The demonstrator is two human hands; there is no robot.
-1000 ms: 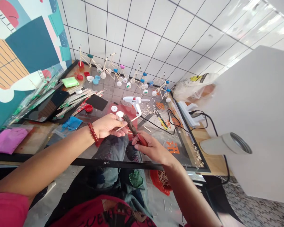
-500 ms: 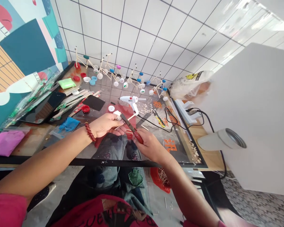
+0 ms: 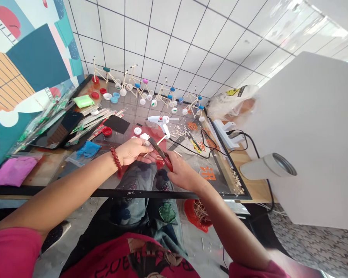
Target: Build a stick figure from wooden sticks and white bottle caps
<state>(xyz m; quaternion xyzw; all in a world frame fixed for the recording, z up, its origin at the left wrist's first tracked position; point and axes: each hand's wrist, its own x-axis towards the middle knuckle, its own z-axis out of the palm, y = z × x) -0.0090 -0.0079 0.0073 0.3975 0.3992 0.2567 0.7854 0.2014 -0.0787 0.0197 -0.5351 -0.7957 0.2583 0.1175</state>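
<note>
My left hand (image 3: 137, 150), with a red bead bracelet (image 3: 116, 158) on its wrist, pinches a thin pale wooden stick (image 3: 146, 155) over the front of the table. Only short bits of the stick show past the fingers. A pair of pliers (image 3: 158, 147) with red handles is gripped in my right hand (image 3: 182, 170). Its jaws point up and left, right at the left fingertips; whether they bite on the stick I cannot tell. Just beyond the hands lies a white glue gun (image 3: 161, 124) with a cord. White bottle caps (image 3: 137, 131) are close to the left hand.
Several stick-and-cap bicycle models (image 3: 162, 94) line the wall. On the left are a phone (image 3: 58, 129), wooden sticks (image 3: 97, 120) and bags of pink clay (image 3: 14, 170) and blue clay (image 3: 88, 149). A yellow cutter (image 3: 196, 146), power strip (image 3: 227, 135) and white cylinder (image 3: 266, 166) stand right.
Both hands stay together with the stick and the pliers, the pliers' handles now showing less beyond the right fist. The whole view has shifted slightly.
</note>
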